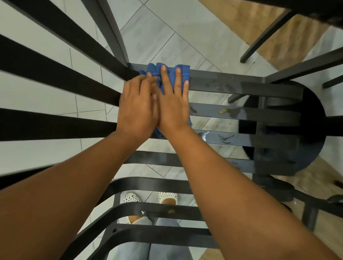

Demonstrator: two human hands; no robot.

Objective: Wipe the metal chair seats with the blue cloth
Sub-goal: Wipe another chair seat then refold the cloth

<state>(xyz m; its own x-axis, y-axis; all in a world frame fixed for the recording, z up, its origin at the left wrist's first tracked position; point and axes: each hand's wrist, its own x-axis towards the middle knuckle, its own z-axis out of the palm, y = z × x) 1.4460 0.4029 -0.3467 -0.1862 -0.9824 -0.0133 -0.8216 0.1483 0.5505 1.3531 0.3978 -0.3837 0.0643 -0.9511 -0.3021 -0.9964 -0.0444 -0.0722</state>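
Head view: both hands press the cloth (165, 74) flat on the far left corner of the seat (247, 114). The right hand (173, 106) lies open on top, fingers spread; the left hand (137, 106) touches it, overlapping the cloth's left edge. Neither pinches it. The slats (238, 86) run rightward from the hands, with wet smears there, so the right hand looks better placed to lead.

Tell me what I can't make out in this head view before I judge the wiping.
- Blue cloth: mostly hidden under the right hand and left hand.
- Seat slats beneath both hands: covered, cleanliness unknown.
- Specks on the slats: too small to identify.
- Neighbouring chair: cut off by the top edge.
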